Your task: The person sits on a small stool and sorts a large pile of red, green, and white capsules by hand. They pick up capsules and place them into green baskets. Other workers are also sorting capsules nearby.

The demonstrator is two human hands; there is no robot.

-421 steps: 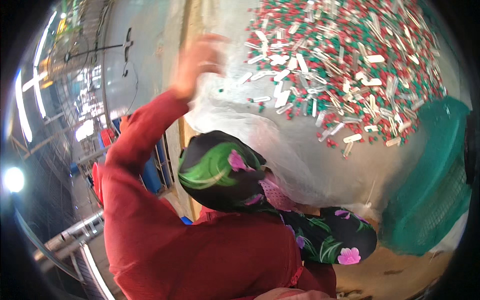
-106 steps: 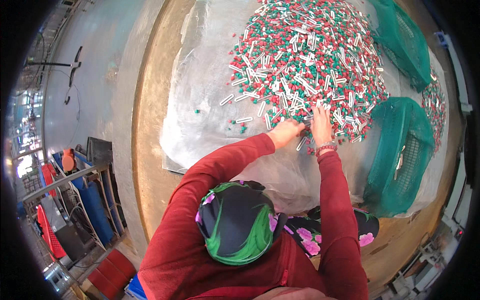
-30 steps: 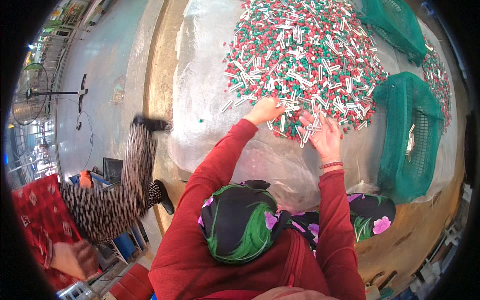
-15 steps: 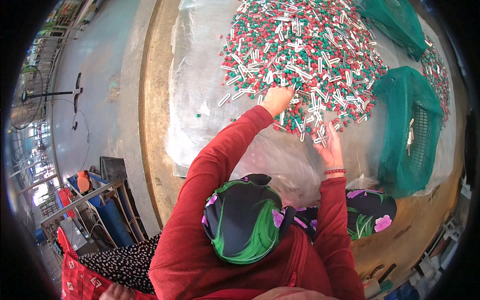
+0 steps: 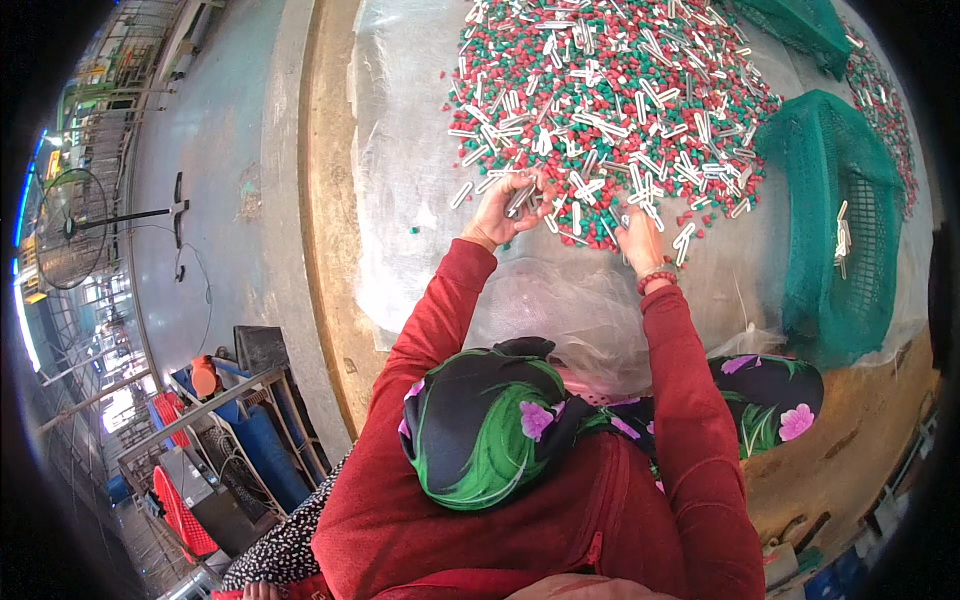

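My left hand (image 5: 506, 208) is curled, palm partly up, at the near left edge of a heap of small red and green pieces (image 5: 600, 120). Its fingers are closed around several narrow strips (image 5: 520, 200), whitish to grey. Long white loop-shaped strips (image 5: 602, 124) lie scattered all through the heap. At the heap's near edge, my right hand (image 5: 641, 240), with a red bead bracelet, has its fingers drawn together and pointing down into the pieces. Whatever it pinches is too small to make out. One loose white strip (image 5: 684, 243) lies just right of it.
A clear plastic sheet (image 5: 400, 180) lies under the heap. To the right stands a basket covered in green netting (image 5: 810, 230), with a few white strips inside. More green netting (image 5: 800, 25) is at the far right. A fan (image 5: 75, 228) and a cart (image 5: 270, 440) are at left.
My left hand has drawn back to the left from the heap and now shows strips in its grasp. My right hand, earlier palm up with white strips, has turned over with fingers down.
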